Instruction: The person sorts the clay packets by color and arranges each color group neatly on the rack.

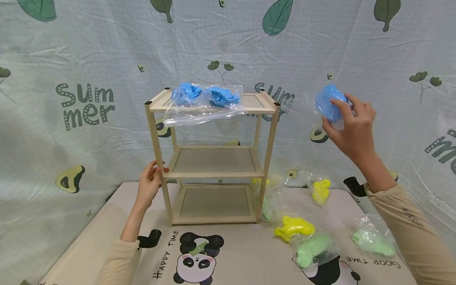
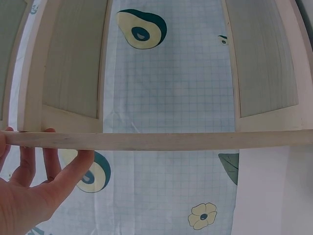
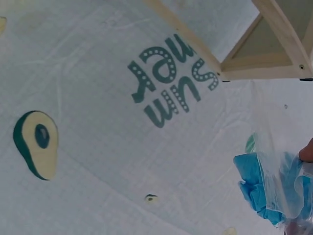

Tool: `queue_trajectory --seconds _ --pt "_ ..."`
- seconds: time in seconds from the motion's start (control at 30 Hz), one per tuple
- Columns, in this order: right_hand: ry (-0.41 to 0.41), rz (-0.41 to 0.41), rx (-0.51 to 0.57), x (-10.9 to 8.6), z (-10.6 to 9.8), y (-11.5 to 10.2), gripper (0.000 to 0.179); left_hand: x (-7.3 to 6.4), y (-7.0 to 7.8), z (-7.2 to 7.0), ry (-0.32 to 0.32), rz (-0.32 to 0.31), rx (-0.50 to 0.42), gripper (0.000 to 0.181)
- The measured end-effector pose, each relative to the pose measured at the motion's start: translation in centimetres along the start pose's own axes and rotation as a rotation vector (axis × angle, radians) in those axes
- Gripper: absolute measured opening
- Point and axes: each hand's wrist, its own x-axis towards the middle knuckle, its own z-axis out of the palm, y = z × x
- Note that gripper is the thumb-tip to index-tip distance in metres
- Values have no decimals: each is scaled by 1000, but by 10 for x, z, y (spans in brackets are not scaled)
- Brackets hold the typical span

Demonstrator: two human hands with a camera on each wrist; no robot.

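A three-tier wooden shelf [image 1: 213, 175] stands upright on the table. My left hand [image 1: 149, 184] holds its left front post [image 2: 161, 141] at about middle-tier height, with fingertips showing past the post in the left wrist view. Raised to the right of the shelf, my right hand [image 1: 356, 124] pinches a clear plastic bag with a crumpled blue lump [image 1: 329, 103] inside. That blue lump [image 3: 254, 186] also shows at the right edge of the right wrist view. On the top tier lie two more bagged blue lumps [image 1: 223, 96], side by side, their clear plastic hanging over the front edge.
Right of the shelf, several bagged lumps lie on the table: yellow ones [image 1: 295, 228] and pale green ones [image 1: 313, 249]. Some sit close against the shelf's right side. A printed cloth [image 1: 117, 146] hangs behind. A panda print [image 1: 196, 261] marks the tabletop in front.
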Motion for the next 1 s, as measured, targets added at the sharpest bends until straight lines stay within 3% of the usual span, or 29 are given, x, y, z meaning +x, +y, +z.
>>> queue_trajectory --seconds 0.23,0.5,0.73,1.0 --pt "56 6 36 29 7 -24 37 0 0 0 3 7 -9 14" --pt "39 -55 -45 53 23 -54 33 0 1 0 0 5 -5 14" --pt "-44 -88 -99 65 46 -75 33 -1 2 1 -1 4 -1 17" --pt "-171 5 -94 75 72 -95 31 0 0 -1 3 14 1 15"
